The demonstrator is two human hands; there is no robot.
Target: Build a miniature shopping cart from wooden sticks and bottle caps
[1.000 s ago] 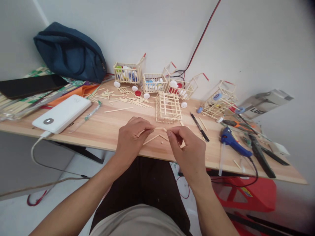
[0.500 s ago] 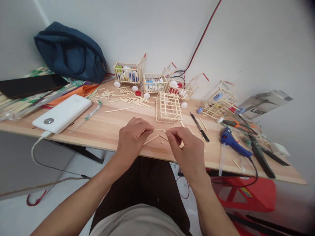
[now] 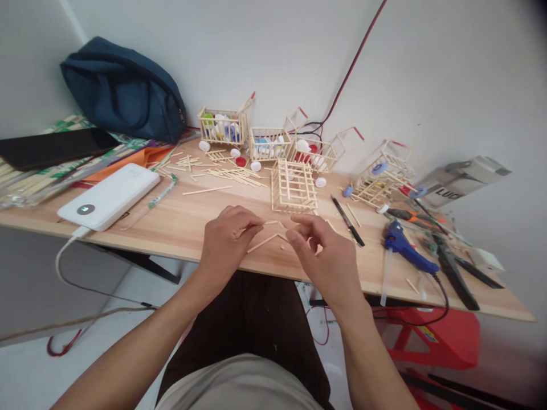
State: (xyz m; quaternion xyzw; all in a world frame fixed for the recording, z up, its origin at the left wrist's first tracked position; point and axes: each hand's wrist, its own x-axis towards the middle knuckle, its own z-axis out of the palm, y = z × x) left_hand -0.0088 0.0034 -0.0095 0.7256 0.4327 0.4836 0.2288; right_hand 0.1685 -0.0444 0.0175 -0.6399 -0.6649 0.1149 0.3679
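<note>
My left hand [image 3: 227, 240] is closed in a pinch on a thin wooden stick [image 3: 272, 222] that pokes out to the right, just above the wooden table's [image 3: 183, 222] front edge. My right hand [image 3: 325, 251] hovers close to the stick's free end, fingers loosened and apart, holding nothing. Under the hands two more sticks [image 3: 261, 244] lie on the table in a shallow V. Just behind them stands a small open cage of sticks [image 3: 294, 187].
Several stick-built carts [image 3: 223, 126] with bottle-cap wheels line the back wall, loose sticks [image 3: 231, 173] in front. A blue glue gun [image 3: 405, 246], pliers [image 3: 409, 215] and a black pen [image 3: 347, 220] lie right. A white power bank [image 3: 109, 196] and blue bag [image 3: 123, 91] sit left.
My right hand has let go of the stick's end and its fingers have spread apart. My left hand keeps its pinch on the stick and has barely moved.
</note>
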